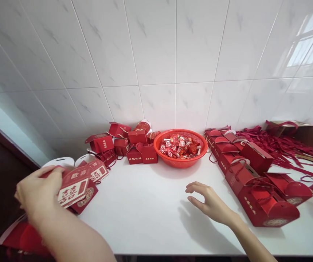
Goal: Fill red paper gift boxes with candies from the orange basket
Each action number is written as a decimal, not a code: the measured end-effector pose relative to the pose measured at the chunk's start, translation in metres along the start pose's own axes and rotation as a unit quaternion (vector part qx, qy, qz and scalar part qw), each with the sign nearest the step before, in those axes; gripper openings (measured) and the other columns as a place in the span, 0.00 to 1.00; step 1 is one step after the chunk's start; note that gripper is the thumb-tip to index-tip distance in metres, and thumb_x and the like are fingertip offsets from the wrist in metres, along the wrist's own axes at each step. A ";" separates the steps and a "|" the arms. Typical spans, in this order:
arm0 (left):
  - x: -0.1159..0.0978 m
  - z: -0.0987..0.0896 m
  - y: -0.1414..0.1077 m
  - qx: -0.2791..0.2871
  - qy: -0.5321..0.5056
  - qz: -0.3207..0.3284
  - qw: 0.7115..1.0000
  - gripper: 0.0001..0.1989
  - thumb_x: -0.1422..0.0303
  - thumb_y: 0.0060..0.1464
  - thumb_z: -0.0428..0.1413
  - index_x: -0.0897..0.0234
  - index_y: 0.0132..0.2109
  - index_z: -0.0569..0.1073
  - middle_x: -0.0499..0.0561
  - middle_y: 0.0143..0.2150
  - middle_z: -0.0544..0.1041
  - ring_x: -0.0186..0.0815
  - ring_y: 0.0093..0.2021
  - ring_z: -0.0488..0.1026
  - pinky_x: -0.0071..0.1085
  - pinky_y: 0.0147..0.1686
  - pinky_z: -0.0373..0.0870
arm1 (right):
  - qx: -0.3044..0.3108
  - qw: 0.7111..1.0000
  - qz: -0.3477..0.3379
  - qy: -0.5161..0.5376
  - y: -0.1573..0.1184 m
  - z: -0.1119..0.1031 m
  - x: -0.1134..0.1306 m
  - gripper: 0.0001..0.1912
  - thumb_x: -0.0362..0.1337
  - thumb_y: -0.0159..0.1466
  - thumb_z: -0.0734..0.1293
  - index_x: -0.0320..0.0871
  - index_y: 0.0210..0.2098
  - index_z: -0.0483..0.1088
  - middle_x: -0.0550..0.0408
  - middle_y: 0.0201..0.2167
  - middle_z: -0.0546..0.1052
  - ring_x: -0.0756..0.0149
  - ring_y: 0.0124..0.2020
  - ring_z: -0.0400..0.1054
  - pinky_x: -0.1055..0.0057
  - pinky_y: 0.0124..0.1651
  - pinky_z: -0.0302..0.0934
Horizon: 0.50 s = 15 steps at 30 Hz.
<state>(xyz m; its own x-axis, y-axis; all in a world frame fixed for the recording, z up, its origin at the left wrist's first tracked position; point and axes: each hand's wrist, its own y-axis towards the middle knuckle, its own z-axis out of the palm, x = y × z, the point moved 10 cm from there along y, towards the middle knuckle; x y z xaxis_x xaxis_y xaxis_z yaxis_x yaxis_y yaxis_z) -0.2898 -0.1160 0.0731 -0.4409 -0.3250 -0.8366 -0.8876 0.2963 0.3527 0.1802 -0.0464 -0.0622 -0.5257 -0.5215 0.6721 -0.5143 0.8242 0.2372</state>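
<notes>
My left hand (40,185) reaches over the pile at the left, its fingers bent over a red box (73,185) with white and gold lettering. The fingertips are partly hidden, so its grip is unclear. Above the white table (145,218), my right hand (208,200) hovers with thumb and fingers apart, holding nothing. Beyond it, against the wall, stands a red plastic basket (180,162) of wrapped sweets (179,145).
Small red boxes (142,154) cluster left of the basket. Rows of red handled boxes (254,200) run down the right side. Dark red ribbons (268,143) and a cardboard box (309,134) lie at the back right.
</notes>
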 end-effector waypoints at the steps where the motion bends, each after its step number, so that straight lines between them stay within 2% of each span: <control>1: 0.008 0.000 0.000 0.013 0.015 -0.039 0.999 0.03 0.67 0.36 0.62 0.60 0.24 0.77 0.52 0.23 0.72 0.55 0.39 0.74 0.60 0.49 0.68 | 0.006 1.000 0.007 0.003 0.000 0.003 -0.003 0.10 0.39 0.69 0.62 0.45 0.45 0.73 0.48 0.48 0.78 0.56 0.47 0.73 0.57 0.51 0.66; 3: 0.022 0.000 -0.004 0.032 0.047 -0.110 0.992 0.05 0.66 0.35 0.62 0.58 0.26 0.79 0.49 0.21 0.73 0.48 0.34 0.74 0.51 0.50 0.71 | 0.014 1.000 0.016 0.008 -0.001 0.008 -0.008 0.10 0.39 0.69 0.62 0.45 0.45 0.73 0.48 0.47 0.77 0.57 0.46 0.72 0.58 0.51 0.66; 5: 0.015 0.003 -0.011 0.048 0.070 -0.089 0.992 0.10 0.65 0.36 0.63 0.59 0.30 0.82 0.52 0.27 0.79 0.47 0.34 0.73 0.50 0.51 0.71 | 0.017 1.000 0.017 0.014 0.000 0.011 -0.010 0.10 0.39 0.68 0.62 0.45 0.44 0.73 0.48 0.46 0.78 0.57 0.46 0.73 0.59 0.50 0.66; 8: -0.012 0.017 -0.036 0.071 0.048 -0.011 0.996 0.15 0.63 0.38 0.62 0.59 0.37 0.84 0.55 0.40 0.84 0.49 0.41 0.75 0.50 0.52 0.71 | 0.004 1.000 0.005 0.030 0.007 0.009 -0.009 0.09 0.39 0.68 0.62 0.45 0.43 0.73 0.48 0.45 0.78 0.58 0.45 0.73 0.60 0.49 0.66; 10: -0.043 0.036 -0.062 0.101 -0.043 0.083 0.990 0.13 0.65 0.40 0.60 0.60 0.35 0.83 0.53 0.41 0.84 0.47 0.44 0.77 0.45 0.53 0.71 | -0.025 0.999 -0.008 0.047 0.014 0.002 -0.005 0.11 0.40 0.68 0.63 0.45 0.46 0.72 0.48 0.46 0.78 0.58 0.45 0.74 0.61 0.49 0.67; 11: -0.060 0.049 -0.079 0.129 -0.095 0.136 0.978 0.11 0.66 0.40 0.59 0.60 0.33 0.83 0.53 0.40 0.84 0.46 0.44 0.77 0.42 0.53 0.72 | -0.045 0.997 -0.016 0.057 0.019 -0.003 -0.002 0.13 0.41 0.68 0.63 0.45 0.49 0.71 0.47 0.46 0.78 0.59 0.44 0.74 0.60 0.50 0.67; 13: -0.091 0.085 -0.118 0.231 -0.181 0.220 0.930 0.10 0.65 0.42 0.58 0.62 0.32 0.82 0.53 0.40 0.84 0.43 0.43 0.78 0.40 0.52 0.73 | -0.092 0.992 -0.038 0.082 0.028 -0.017 0.005 0.19 0.43 0.69 0.63 0.46 0.58 0.66 0.47 0.49 0.77 0.61 0.42 0.74 0.59 0.52 0.67; 15: -0.107 0.123 -0.155 0.328 -0.231 0.243 0.883 0.11 0.64 0.44 0.59 0.63 0.33 0.82 0.54 0.41 0.83 0.43 0.43 0.78 0.38 0.51 0.74 | -0.130 0.984 -0.067 0.105 0.037 -0.029 0.013 0.24 0.45 0.70 0.62 0.48 0.64 0.61 0.46 0.54 0.74 0.61 0.44 0.74 0.57 0.55 0.67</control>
<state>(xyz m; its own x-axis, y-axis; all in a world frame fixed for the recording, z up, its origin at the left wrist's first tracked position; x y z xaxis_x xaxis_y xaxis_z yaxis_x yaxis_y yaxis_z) -0.0890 -0.0164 0.0562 -0.5122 0.3411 -0.7882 -0.2728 0.8056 0.5259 0.1745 -0.0164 -0.0244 -0.2997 -0.5945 0.7462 -0.3643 0.7942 0.4864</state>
